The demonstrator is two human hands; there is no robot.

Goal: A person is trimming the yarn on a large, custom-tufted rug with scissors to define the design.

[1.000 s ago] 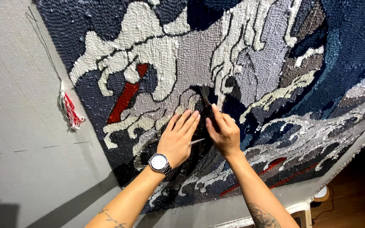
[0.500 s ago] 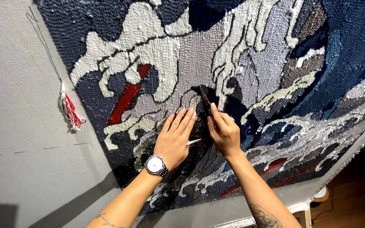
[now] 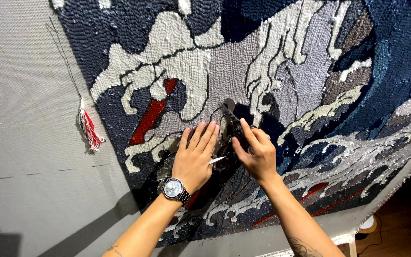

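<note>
Head view only: a large tufted wool rug (image 3: 281,95) with a wave pattern in navy, grey, cream and a few red patches hung stretched on pale grey backing cloth (image 3: 24,143), with both hands working at its middle. The left hand (image 3: 193,159) lay flat on the pile, fingers extended and close together, pointing up and slightly right; it gripped nothing, it just pressed the yarn down. A silver metal wristwatch (image 3: 173,188) sat on that wrist. The right hand (image 3: 258,154) was curled, thumb and fingers closed round the handles of a small pair of dark scissors (image 3: 231,121); how far the blades were apart, I could not tell, since the hand and dark yarn masked them. Key relation: the scissors ran up and left from the right hand, long axis roughly diagonal, tip end near a dark grey yarn patch (image 3: 229,104) just above the left fingertips. So the cutting spot sat in the gap between the two hands, touching distance from both, right hand nearer by way of the tool. A thin pale sliver (image 3: 217,160), probably a blade or a loose strand, showed between the hands; unclear which. Away from the work, a red and white yarn tassel (image 3: 90,131) hung on a dark thread from the backing cloth, well apart to the left. A wooden floor (image 3: 405,223) showed at the lower right, beyond the rug's frayed edge.
</note>
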